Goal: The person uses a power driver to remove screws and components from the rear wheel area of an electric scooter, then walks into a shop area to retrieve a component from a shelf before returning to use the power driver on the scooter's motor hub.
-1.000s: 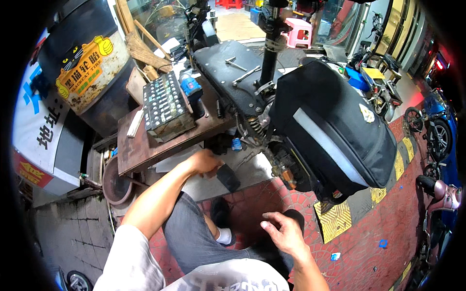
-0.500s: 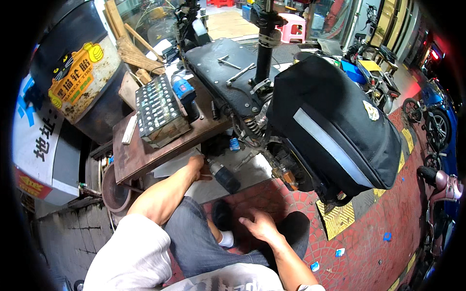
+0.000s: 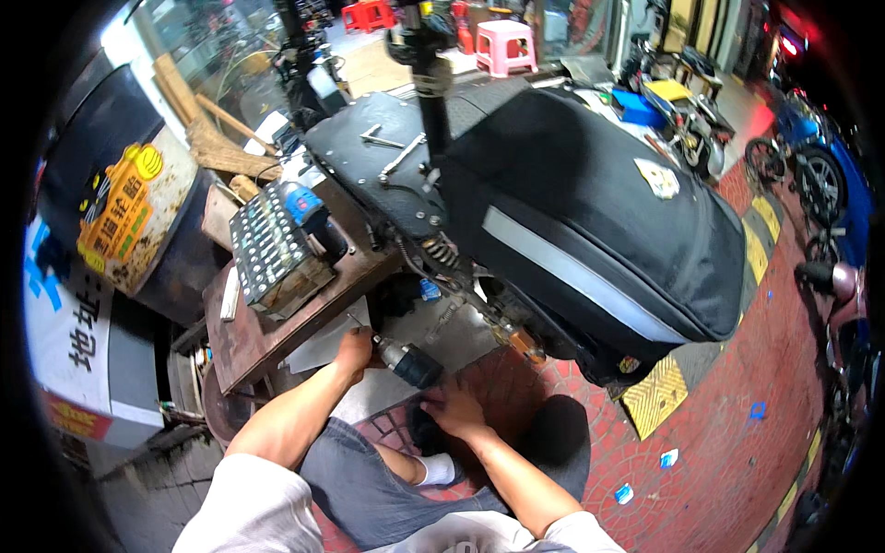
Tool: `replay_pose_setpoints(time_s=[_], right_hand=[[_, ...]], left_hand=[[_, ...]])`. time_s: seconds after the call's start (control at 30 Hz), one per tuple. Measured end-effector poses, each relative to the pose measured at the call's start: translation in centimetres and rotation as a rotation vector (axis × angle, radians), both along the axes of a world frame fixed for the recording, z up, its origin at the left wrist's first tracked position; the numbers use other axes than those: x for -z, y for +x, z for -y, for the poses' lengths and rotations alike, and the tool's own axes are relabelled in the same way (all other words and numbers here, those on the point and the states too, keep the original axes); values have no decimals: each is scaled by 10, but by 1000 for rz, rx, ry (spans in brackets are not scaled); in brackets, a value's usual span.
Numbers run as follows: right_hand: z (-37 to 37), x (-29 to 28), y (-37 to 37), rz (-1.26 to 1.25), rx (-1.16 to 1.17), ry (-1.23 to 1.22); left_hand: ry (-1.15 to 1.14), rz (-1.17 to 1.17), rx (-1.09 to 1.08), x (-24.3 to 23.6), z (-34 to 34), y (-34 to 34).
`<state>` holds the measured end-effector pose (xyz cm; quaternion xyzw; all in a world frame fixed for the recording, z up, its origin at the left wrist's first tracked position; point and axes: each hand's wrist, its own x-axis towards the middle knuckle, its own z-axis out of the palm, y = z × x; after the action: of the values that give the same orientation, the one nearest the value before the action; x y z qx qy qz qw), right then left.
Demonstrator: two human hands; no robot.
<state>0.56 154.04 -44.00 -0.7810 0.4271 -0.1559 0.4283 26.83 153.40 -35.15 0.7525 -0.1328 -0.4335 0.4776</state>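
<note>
My left hand (image 3: pixel 353 353) is closed around a grey and black power drill (image 3: pixel 410 364), whose black end points to the right. A thin rod sticks up beside the fingers. My right hand (image 3: pixel 454 408) is just below that black end, over the red paving, with its fingers apart and nothing seen in it. Ahead stands a two-wheeler with a black deck (image 3: pixel 359 138); two metal wrenches (image 3: pixel 403 158) lie on it. A large black bag (image 3: pixel 590 221) with a pale reflective strip covers its right part and hides much of the wheel.
On the low brown wooden table (image 3: pixel 244 346) stands a case of rounded metal pieces (image 3: pixel 272 240), with a blue and black power tool (image 3: pixel 309 214) beside it. A dark drum (image 3: pixel 138 212) stands at left. Parked two-wheelers (image 3: pixel 820 175) line the right side. A pink stool (image 3: pixel 505 48) is at the back.
My left hand and the drill have shifted slightly left and down in the picture. My right hand has moved up and left, nearer the drill's black end. The whole view has also turned right.
</note>
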Motion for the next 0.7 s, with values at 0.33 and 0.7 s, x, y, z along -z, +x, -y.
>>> replay_pose_setpoints(time_s=[0.33, 0.7], right_hand=[[-9, -81, -35, 412, -228, 222], [-38, -73, -79, 394, 69, 153]], left_hand=[[-39, 138, 749, -106, -10, -87], [-60, 264, 1263, -101, 32, -176]])
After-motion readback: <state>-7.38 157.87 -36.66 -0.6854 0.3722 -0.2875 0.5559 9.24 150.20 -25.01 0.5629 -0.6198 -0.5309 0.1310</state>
